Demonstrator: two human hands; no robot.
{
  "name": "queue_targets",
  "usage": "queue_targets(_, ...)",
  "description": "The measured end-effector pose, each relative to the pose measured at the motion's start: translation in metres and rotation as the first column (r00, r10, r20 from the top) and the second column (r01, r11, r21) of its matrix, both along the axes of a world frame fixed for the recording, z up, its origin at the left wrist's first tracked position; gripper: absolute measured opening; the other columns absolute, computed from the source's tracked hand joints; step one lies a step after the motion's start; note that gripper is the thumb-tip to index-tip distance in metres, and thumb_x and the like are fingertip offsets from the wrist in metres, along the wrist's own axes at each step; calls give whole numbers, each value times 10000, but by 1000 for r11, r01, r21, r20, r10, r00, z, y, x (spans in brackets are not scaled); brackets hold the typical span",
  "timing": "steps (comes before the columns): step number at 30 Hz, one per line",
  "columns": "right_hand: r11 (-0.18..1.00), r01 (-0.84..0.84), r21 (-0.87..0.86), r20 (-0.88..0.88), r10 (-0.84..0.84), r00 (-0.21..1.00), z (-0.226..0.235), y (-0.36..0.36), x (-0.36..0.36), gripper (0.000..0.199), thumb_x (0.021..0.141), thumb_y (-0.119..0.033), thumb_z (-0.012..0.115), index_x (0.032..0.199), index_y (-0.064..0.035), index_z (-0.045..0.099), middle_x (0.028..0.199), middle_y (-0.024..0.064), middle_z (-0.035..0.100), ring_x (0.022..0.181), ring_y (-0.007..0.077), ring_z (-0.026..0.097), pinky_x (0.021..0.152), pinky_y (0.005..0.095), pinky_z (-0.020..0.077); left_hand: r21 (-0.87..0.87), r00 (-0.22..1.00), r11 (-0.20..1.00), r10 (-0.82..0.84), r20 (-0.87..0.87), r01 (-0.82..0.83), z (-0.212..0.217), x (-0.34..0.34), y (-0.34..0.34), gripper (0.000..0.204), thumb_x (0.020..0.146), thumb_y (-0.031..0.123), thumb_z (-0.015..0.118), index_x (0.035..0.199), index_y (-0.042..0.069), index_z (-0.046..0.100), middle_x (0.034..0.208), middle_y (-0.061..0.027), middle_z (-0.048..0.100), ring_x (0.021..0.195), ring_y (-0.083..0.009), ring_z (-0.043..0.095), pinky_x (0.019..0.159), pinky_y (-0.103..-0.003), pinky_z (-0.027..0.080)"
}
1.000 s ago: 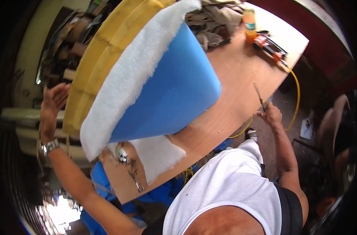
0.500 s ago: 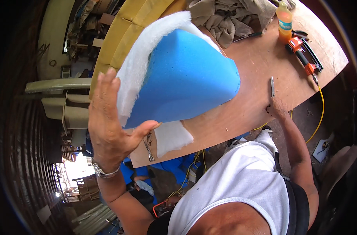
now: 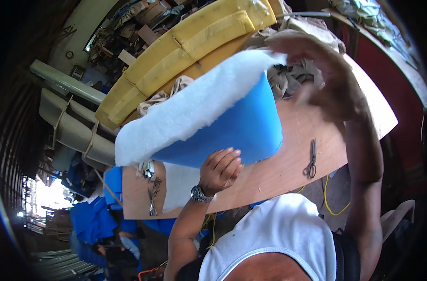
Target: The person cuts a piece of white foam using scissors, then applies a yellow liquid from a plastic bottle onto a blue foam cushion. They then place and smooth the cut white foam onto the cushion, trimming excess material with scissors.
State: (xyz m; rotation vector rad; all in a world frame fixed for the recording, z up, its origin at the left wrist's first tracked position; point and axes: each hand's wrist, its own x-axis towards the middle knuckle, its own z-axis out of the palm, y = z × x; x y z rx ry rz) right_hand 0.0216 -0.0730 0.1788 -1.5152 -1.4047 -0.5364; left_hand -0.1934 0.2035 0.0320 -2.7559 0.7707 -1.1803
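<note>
White wadding (image 3: 190,105) covers the top of the central blue foam block (image 3: 258,114), near face uncovered; left hand (image 3: 219,172), fingers half open, apparently empty, by its lower edge; right hand (image 3: 340,89), upper right, fingers too blurred to tell.

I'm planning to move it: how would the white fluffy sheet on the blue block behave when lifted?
Probably floppy: the white sheet drapes over part of the blue block. Likely light for its size, given its fluffy look. Its edge might pull apart, being fuzzy and uneven.
</note>
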Motion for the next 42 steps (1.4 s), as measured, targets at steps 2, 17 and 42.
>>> queue_targets(2, 985, 38, -167, 347, 22, 938, 38, 29, -26, 1062, 547, -356, 930, 1455, -94, 446, 1465, 116, 494, 1352, 282, 466, 1088, 437, 423, -2, 981, 1000, -2, 196, 2, 10, -12, 11, 247, 873, 178, 744, 1067, 114, 606, 1129, -41, 678, 1056, -210, 624, 875, -373, 531)
queue_targets(17, 881, -135, -453, 2, 153, 988, 58, 125, -59, 264, 954, -216, 641, 1155, -63, 717, 1023, 148, 739, 875, 242, 729, 802, 357, 567, 247, 996, 965, 86, 37, -93, 23, 54, 13, 331, 955, 249, 533, 1258, 141, 614, 1409, -24, 575, 1334, -155, 498, 1154, -366, 351)
queue_targets(42, 984, 138, -114, 631, -36, 775, -19, 73, -44, 521, 836, -158, 667, 1336, -155, 523, 1443, 149, 498, 1326, 301, 503, 1130, 511, 391, -20, 939, 957, 281, -195, -291, 167, 58, 4, 425, 1014, 335, 490, 1300, 42, 602, 1241, -180, 654, 1106, -347, 646, 936, -430, 512)
